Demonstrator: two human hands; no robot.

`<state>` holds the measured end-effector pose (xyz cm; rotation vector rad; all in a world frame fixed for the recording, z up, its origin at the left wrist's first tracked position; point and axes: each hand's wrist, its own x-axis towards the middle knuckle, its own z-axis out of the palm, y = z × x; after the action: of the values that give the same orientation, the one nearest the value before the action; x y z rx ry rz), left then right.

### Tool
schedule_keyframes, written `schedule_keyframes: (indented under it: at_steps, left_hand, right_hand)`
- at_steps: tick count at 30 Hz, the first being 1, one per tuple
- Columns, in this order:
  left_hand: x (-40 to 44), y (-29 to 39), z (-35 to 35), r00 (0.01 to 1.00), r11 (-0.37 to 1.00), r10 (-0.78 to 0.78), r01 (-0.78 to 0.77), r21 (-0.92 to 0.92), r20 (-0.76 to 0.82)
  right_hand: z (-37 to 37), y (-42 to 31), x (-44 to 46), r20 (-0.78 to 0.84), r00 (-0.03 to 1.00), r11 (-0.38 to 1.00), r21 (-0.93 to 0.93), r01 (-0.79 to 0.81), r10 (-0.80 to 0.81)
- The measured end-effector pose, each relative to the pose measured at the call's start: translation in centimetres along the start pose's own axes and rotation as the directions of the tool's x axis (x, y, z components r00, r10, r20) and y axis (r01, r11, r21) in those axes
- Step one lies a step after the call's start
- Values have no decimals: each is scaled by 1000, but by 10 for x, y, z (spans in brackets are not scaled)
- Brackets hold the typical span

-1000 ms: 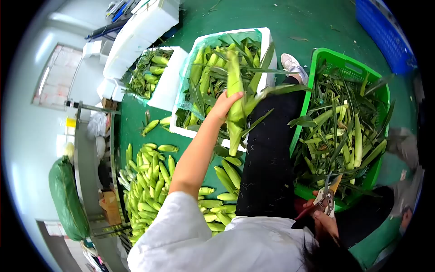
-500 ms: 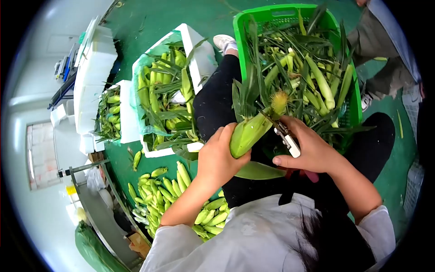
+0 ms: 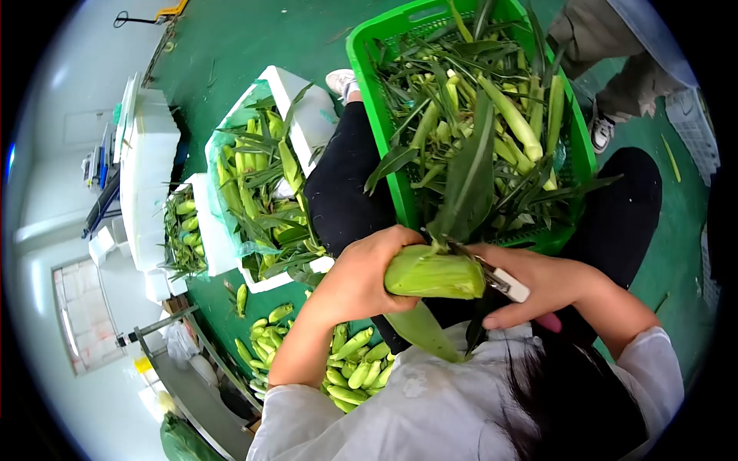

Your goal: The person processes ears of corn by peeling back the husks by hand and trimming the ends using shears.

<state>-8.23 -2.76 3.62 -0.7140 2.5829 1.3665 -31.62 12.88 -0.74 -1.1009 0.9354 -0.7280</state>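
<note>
While the left hand (image 3: pixel 365 275) wraps around a corn ear (image 3: pixel 434 275) in front of the shirt (image 3: pixel 415 399), the right hand (image 3: pixel 549 283) clasps clippers (image 3: pixel 510 285) at its end; a leaf (image 3: pixel 423 330) hangs below, so this ear looks unfinished. Trimmed ears (image 3: pixel 357 367) lie heaped on the floor (image 3: pixel 231 50), leafy ears (image 3: pixel 246 188) fill the white box (image 3: pixel 309 115). Between the legs (image 3: pixel 350 173), a green crate (image 3: pixel 359 81) of scraps (image 3: pixel 507 115) crowds the hands.

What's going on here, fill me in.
A seated person grips an ear of corn in the left hand and a pair of shears in the right hand, with the blades close against the ear; whether they are cutting is hard to tell. Between the legs stands a green crate of leaves and husks. To the left, a white foam box holds more ears, and a pile of ears lies on the floor.
</note>
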Motion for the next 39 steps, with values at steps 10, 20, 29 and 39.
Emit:
schedule_keyframes:
  at_steps: [10, 20, 29, 39]
  left_hand:
    - [12, -8, -16, 800, 727, -335, -115, -677, -497]
    - [70, -26, 20, 499, 88, -693, -658, -748, -521]
    - [59, -21, 89, 364, 302, -565, -743, -597, -740]
    - [45, -5, 70, 563, -84, -705, -671, -737, -432]
  right_hand:
    - [20, -16, -20, -411, 896, 630, 744, 225, 166]
    - [37, 0, -8, -273, 933, 920, 374, -122, 234]
    - [47, 42, 50, -545, 807, 918, 396, 9, 227]
    - [37, 23, 29, -645, 756, 938, -320, -132, -114]
